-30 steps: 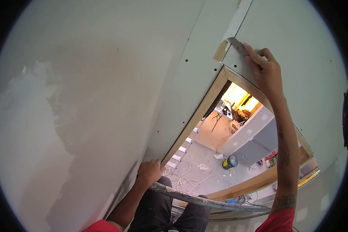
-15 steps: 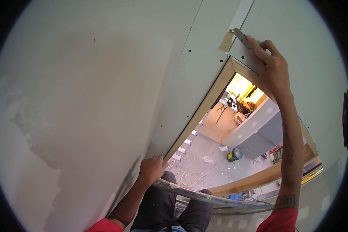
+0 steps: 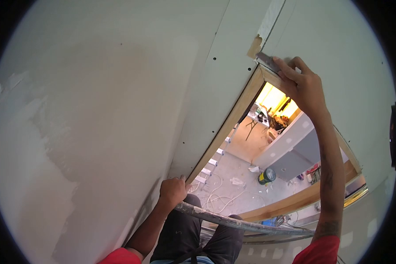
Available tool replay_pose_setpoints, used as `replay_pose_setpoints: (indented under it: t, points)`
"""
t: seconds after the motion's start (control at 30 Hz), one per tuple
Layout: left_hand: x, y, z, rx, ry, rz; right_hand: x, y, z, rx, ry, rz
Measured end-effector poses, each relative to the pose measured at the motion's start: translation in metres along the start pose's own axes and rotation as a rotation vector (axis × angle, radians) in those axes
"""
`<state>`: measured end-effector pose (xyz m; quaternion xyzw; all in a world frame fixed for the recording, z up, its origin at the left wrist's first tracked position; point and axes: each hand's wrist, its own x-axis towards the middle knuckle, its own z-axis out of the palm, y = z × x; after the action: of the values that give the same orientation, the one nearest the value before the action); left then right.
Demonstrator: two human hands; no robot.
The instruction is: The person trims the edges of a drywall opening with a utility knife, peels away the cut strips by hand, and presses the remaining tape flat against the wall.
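My right hand [image 3: 307,90] is raised to the wallboard [image 3: 233,48] and grips a grey utility knife [image 3: 267,61]. The knife's tip lies at the board seam, just above the upper corner of a wooden frame [image 3: 251,90]. Beside the tip is a torn brown patch [image 3: 254,47] where the board's face paper is gone, with a white strip [image 3: 270,20] above it. Low on the left, my left hand [image 3: 173,192] is closed around the edge of the same frame, its fingertips partly hidden behind the wood.
A paint-spattered metal rail [image 3: 224,220] crosses in front of my legs. Through the framed opening, the floor below holds a green bucket [image 3: 266,176], white cable [image 3: 215,193] and scraps. A table [image 3: 258,116] with tools stands farther off. Screw heads dot the board.
My right hand and the utility knife have moved down along the seam, from beside the torn patch to the frame's corner. My left hand keeps its place.
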<state>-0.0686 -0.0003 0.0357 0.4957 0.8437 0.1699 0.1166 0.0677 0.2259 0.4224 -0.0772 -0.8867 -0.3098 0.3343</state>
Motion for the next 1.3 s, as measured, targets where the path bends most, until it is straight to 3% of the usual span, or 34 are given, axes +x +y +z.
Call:
replay_pose_setpoints:
  t: [0.1,0.2,0.5,1.3]
  points:
    - [0.008,-0.002,0.009,-0.006,0.005,-0.023,0.003,0.007,0.002,0.263,0.182,0.057]
    - [0.012,-0.001,0.013,0.013,-0.009,-0.038,0.014,0.007,-0.001,0.168,0.258,0.096]
    - [0.010,-0.001,0.010,0.001,0.008,-0.056,0.020,-0.001,0.009,0.051,0.232,0.079]
    - [0.002,0.003,0.002,-0.015,0.051,-0.059,0.016,0.000,0.000,0.103,0.093,-0.009]
